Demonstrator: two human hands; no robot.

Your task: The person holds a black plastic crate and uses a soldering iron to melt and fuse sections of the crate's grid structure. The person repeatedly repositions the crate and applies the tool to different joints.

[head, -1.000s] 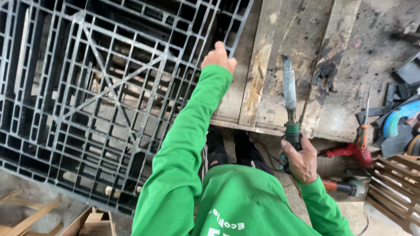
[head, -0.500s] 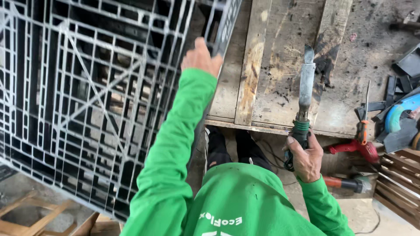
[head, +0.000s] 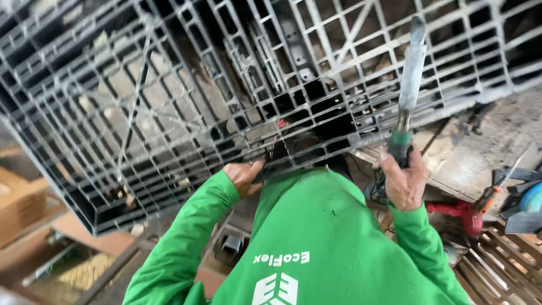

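- The big grey plastic pallet is tilted up off its flat position and leans toward the person. It fills the picture from 9 o'clock over 12 to 3 o'clock, its lower edge close to the chest.
- I judge the lifting as about half done: the pallet is raised on its edge, but it is not set down or stacked anywhere yet, and it hangs on one hand only.
- The left hand, just left of centre, grips the lower edge of the pallet. Its fingers are curled closed around a rib of the grid, and the thumb presses from the near side.
- The right hand, at 3 o'clock from the centre, is clamped on the green handle of a long tool. The fingers are wrapped fully together around it.
- The tool's worn grey shaft points up toward 1 o'clock, in front of the pallet grid. I cannot tell if the tip touches the grid.
- At 4 o'clock, on the dirty wooden surface, lies a red power tool, well apart from both hands.
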